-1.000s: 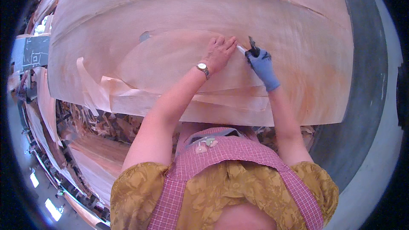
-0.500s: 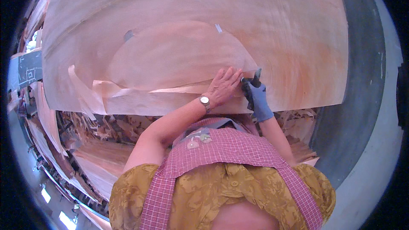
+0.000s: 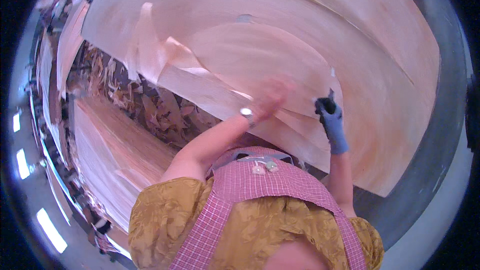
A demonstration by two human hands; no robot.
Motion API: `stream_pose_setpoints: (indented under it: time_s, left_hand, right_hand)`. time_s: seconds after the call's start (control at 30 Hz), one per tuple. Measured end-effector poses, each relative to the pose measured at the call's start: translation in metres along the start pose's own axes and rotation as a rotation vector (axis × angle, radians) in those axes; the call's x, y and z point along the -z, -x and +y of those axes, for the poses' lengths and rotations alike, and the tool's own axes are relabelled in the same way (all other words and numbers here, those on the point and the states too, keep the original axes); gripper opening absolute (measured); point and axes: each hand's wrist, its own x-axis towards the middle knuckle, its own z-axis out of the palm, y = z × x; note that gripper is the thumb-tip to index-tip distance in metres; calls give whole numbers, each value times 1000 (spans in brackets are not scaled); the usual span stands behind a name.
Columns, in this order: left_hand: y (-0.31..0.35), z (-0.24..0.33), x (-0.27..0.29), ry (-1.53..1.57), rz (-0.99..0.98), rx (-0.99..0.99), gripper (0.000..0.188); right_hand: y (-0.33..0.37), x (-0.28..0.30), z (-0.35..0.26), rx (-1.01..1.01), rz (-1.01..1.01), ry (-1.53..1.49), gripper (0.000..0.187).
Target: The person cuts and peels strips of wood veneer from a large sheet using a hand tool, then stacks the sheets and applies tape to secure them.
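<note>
My left hand [image 3: 272,101], bare with a watch [image 3: 247,113] on its wrist, is over the near part of a rounded wood veneer piece [image 3: 260,52]. Motion blurs it, but its fingers look stretched out and nothing shows in them; whether it touches the veneer I cannot tell. To its right, my right hand [image 3: 331,120], in a blue and black glove, is closed around a small dark knife-like tool [image 3: 331,93], tip pointing away from me. Beneath lies a large veneer sheet [image 3: 395,135]. A curled veneer strip [image 3: 180,56] rises left of my left hand.
Veneer scraps [image 3: 165,112] fill the gap between the large sheet and a stack of veneer [image 3: 125,135] at the left. A grey patch [image 3: 244,18] and a small white patch [image 3: 333,71] mark the rounded piece. A dark surface [image 3: 425,170] curves along the right.
The view has turned, so the sheet appears slanted. My left hand has lifted or shifted from lying flat beside the tool and is blurred. My right hand with the tool has moved apart from it.
</note>
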Motion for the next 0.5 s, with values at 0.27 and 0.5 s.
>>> stream_pose_setpoints:
  time_s: [0.27,0.5]
  left_hand:
    - [61,-160,102,-267,235,495,73]
    - [54,-161,113,-23,187,520,77]
  right_hand:
    - [-125,-249,-118,167,-450,5,25]
    - [-207,-390,-149,434,-317,514,49]
